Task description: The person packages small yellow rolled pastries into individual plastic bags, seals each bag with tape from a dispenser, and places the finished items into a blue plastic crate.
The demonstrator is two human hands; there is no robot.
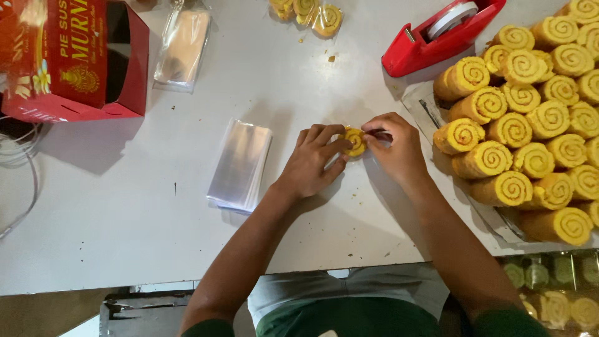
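A small yellow spiral pastry roll (pixel 355 140) lies on the white table (pixel 125 212), pinched between both my hands. My left hand (pixel 315 161) grips its left side with thumb and fingers. My right hand (pixel 394 145) closes on its right side, where a clear wrapper seems to sit around it; the wrapper is hard to make out. A stack of clear plastic sleeves (pixel 240 163) lies just left of my left hand.
A big pile of yellow spiral rolls (pixel 530 125) fills the right side. A red tape dispenser (pixel 437 34) stands at the top right. A red cardboard box (pixel 68 56) sits top left, a clear bag (pixel 183 47) beside it. Several wrapped rolls (pixel 309 14) lie at the top.
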